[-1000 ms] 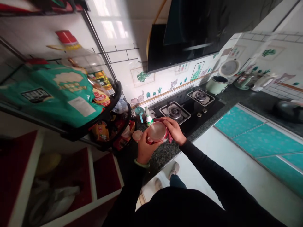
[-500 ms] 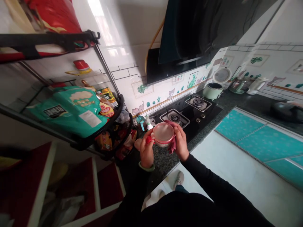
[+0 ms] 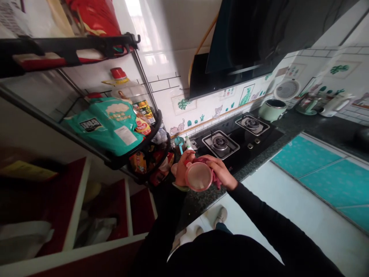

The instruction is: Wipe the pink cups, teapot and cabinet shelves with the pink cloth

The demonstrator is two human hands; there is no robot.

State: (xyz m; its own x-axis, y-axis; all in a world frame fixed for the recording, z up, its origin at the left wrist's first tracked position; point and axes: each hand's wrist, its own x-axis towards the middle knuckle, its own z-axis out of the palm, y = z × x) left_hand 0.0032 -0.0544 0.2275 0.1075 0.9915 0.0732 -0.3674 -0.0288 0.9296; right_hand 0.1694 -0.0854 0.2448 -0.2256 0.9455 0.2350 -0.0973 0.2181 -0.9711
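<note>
A small round container (image 3: 198, 177) with a pink rim, a pale translucent face and a red part at its side is held between my hands over the counter. My left hand (image 3: 181, 169) is closed on its left side, by the red part. A dark red cloth (image 3: 216, 181) is bunched under my right hand (image 3: 220, 170), which presses it against the container's right side. The container is tilted with its pale face toward me. My fingers partly hide its far side, and I cannot tell what is inside.
Left stands a black rack (image 3: 115, 159) with a teal bag (image 3: 109, 123) and an oil bottle (image 3: 127, 88). Behind my hands are a blue-handled cup (image 3: 179, 141) and a gas stove (image 3: 220, 143). Farther right is a green pot (image 3: 272, 109). A range hood (image 3: 245, 38) hangs above.
The container has come lower and closer to me, and its pale face has tipped further toward me. Both hands and the cloth have shifted around it. The camera view has swung slightly left.
</note>
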